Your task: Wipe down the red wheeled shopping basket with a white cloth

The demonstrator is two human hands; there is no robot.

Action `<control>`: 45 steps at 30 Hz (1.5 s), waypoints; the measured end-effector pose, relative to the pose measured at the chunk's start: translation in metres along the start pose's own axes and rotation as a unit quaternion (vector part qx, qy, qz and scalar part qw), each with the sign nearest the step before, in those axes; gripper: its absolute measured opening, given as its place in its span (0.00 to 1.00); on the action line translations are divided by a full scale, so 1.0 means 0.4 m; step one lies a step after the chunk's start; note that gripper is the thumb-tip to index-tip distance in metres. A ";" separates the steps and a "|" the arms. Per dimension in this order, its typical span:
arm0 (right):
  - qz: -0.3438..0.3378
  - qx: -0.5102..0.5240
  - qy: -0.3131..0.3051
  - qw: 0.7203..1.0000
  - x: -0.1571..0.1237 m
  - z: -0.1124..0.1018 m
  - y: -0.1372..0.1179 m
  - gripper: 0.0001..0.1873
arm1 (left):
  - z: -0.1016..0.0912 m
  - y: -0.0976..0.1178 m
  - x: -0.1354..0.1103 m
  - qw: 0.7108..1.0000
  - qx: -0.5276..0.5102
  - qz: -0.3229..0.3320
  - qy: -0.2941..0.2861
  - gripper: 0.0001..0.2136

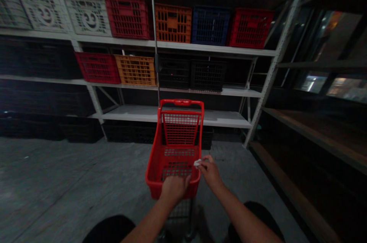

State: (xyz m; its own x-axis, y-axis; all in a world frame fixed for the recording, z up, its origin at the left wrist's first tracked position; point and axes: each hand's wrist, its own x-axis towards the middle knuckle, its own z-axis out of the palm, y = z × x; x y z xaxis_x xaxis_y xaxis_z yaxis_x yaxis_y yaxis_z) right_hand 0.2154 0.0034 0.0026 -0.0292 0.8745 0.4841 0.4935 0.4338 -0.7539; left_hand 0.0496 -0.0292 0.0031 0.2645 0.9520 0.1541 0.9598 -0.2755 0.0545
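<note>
A red plastic shopping cart stands before me, its handle at the far end and its basket's near rim towards me. My left hand is closed over that near rim, thumb raised on the right; its fingertips are hidden. Beside the basket's right wall, my right hand pinches a small white wad that looks like a cloth or tissue. The wad is at the right rim; whether it touches the plastic I cannot tell. The visible part of the basket holds nothing.
Behind the cart stands a white metal shelving rack with plastic crates, among them a red crate, an orange crate and a blue crate. Another shelf unit runs along the right. My knees show at the bottom.
</note>
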 end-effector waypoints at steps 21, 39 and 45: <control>0.011 -0.008 0.069 0.998 0.105 0.013 0.003 0.08 | -0.026 -0.033 -0.041 0.999 0.006 -0.018 -0.030 0.34; -0.009 -0.037 0.080 0.996 0.097 0.018 -0.020 0.09 | -0.030 -0.096 -0.073 0.999 0.023 0.026 -0.028 0.31; -0.044 -0.010 -0.036 0.998 -0.124 0.080 -0.081 0.09 | -0.031 -0.124 -0.067 0.998 0.036 0.046 -0.024 0.30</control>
State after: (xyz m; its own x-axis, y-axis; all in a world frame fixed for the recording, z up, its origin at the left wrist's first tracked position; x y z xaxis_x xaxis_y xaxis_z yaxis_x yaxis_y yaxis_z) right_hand 0.1731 -0.0471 -0.0113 -0.1356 0.8473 0.5135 0.5031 0.5054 -0.7010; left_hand -0.0064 -0.0427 0.0082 0.3535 0.9292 0.1077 0.9354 -0.3525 -0.0286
